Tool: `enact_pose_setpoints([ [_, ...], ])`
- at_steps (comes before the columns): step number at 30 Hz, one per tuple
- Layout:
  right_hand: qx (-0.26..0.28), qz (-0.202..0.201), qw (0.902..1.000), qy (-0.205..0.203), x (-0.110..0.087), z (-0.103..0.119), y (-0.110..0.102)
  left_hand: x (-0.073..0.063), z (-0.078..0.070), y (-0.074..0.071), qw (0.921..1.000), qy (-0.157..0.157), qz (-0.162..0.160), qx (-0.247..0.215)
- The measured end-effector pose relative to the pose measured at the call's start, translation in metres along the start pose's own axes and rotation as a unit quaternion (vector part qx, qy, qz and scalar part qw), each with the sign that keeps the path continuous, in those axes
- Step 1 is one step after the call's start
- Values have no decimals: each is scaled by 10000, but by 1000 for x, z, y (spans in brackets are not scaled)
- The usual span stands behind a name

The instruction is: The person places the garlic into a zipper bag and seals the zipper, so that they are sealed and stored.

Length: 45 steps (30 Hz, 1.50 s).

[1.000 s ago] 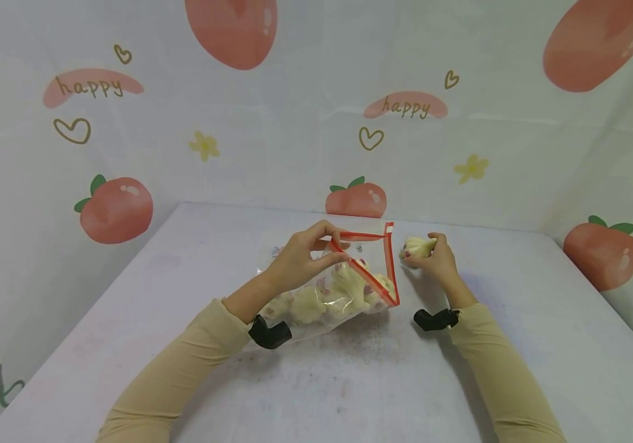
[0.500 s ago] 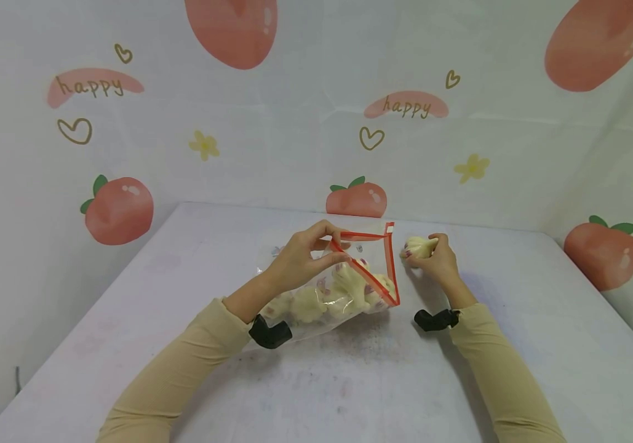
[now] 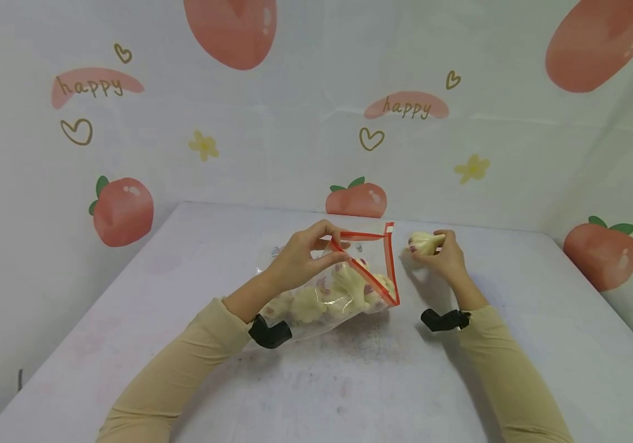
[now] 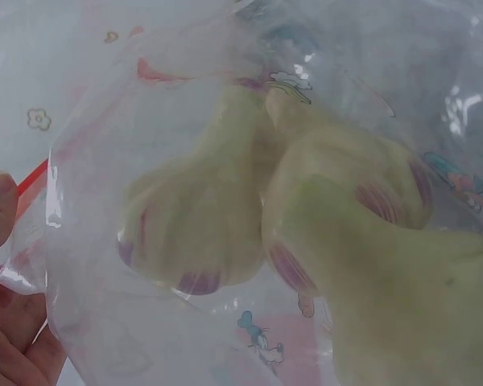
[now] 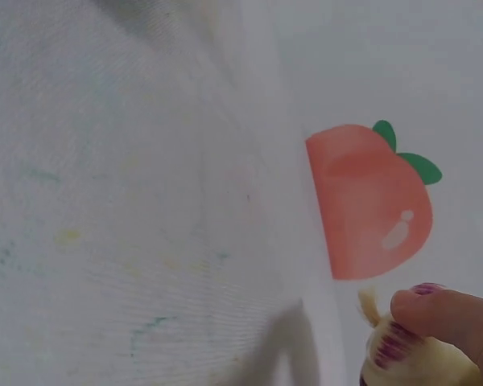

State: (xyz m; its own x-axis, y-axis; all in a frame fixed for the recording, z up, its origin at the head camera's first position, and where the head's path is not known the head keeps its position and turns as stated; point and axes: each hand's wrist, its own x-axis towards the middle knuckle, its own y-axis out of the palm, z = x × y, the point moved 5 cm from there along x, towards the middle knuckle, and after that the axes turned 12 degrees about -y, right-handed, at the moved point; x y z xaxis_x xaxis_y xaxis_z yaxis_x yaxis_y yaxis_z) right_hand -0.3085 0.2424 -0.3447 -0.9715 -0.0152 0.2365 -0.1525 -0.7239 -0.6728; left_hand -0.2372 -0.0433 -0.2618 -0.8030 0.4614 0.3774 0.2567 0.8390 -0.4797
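Note:
A clear zip bag [image 3: 316, 323] with a red-edged mouth lies on its side mid-table, several garlic bulbs [image 3: 307, 304] inside. My left hand [image 3: 307, 255] pinches the bag's rim between thumb and fingers, and the mouth gapes toward the right. In the left wrist view, garlic bulbs [image 4: 193, 217] with purple streaks show through the plastic, and fingers hold the red strip at the left edge. To the right of the bag, my right hand [image 3: 449, 258] holds one garlic bulb [image 3: 422, 243] by its stem, roots pointing left. The right wrist view shows that garlic bulb [image 5: 410, 358] under a fingertip.
The white table [image 3: 344, 394] bears faint smudges and stains. Behind it rises a cloth backdrop [image 3: 294, 160] printed with peaches, hearts and flowers. Black wrist-worn pieces [image 3: 269, 334] sit at both sleeve cuffs.
My right hand has shifted slightly right with the garlic bulb, farther from the bag's mouth. The left hand and the bag have stayed in place.

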Motion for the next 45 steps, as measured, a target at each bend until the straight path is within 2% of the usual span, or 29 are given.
enact_pose_setpoints([
  [23, 366, 89, 9983, -443, -12, 19, -20, 0, -1, 1, 10000, 72, 23, 7],
  [45, 289, 146, 9966, -763, -26, 38, -34, 0, 0, 2, 9999, -57, -24, 83],
])
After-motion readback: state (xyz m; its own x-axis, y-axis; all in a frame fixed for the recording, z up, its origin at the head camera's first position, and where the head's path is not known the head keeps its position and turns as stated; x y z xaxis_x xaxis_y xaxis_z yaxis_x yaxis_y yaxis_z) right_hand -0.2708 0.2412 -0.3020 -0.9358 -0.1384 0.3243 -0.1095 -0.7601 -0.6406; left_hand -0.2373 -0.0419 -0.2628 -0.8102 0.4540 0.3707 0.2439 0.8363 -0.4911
